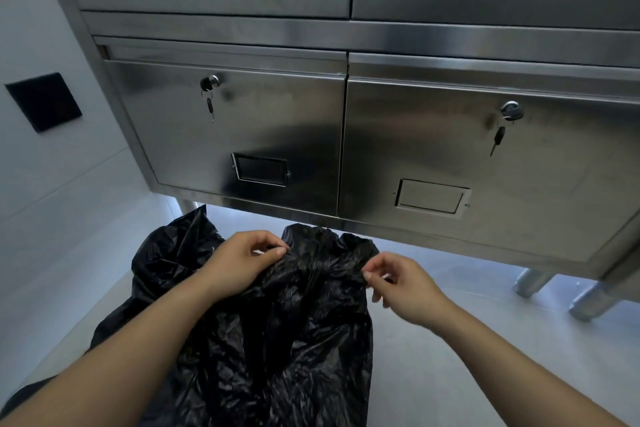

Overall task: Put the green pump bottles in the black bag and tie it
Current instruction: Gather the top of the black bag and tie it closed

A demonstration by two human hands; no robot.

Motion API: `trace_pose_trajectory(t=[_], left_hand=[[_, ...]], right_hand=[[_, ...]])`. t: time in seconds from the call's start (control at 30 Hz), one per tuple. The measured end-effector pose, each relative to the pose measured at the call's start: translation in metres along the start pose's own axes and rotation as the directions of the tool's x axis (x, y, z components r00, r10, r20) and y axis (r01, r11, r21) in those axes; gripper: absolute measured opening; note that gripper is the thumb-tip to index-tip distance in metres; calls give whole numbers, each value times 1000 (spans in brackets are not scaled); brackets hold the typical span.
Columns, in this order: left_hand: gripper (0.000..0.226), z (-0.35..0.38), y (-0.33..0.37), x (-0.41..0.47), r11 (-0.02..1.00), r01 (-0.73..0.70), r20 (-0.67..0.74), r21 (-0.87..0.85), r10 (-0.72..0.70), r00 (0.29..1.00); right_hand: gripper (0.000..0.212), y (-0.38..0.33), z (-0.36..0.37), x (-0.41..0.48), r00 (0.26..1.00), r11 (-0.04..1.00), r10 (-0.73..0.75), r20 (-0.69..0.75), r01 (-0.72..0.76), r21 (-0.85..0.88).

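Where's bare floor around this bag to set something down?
Bare floor lies right of the black bag, short of the cabinet legs. A narrower strip runs between the bag and the left wall. The middle is crowded by the bag.

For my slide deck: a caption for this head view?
Both hands, left hand and right hand, pinch the black bag top before a steel cabinet.

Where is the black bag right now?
The black bag is low in the middle of the head view, on the floor before the steel cabinet, pinched by both hands.
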State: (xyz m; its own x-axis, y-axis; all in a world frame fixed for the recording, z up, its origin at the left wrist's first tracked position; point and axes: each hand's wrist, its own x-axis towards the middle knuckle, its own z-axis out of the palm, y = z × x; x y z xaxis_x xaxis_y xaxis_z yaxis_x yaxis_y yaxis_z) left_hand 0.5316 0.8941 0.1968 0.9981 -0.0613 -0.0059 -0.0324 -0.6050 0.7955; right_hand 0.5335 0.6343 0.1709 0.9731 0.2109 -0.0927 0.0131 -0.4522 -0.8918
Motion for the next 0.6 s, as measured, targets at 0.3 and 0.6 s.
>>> trace_pose_trajectory(t=[0.3,0.6], left_hand=[[9,9,0,1,997,62,-46,-53,-64,997],[16,5,2,-5,997,83,96,-2,-82,992]], right_hand=[[25,-7,26,3,992,991,1,-130,-19,-134],[22,-12,20,5,981,998,8,-193,-19,-55]])
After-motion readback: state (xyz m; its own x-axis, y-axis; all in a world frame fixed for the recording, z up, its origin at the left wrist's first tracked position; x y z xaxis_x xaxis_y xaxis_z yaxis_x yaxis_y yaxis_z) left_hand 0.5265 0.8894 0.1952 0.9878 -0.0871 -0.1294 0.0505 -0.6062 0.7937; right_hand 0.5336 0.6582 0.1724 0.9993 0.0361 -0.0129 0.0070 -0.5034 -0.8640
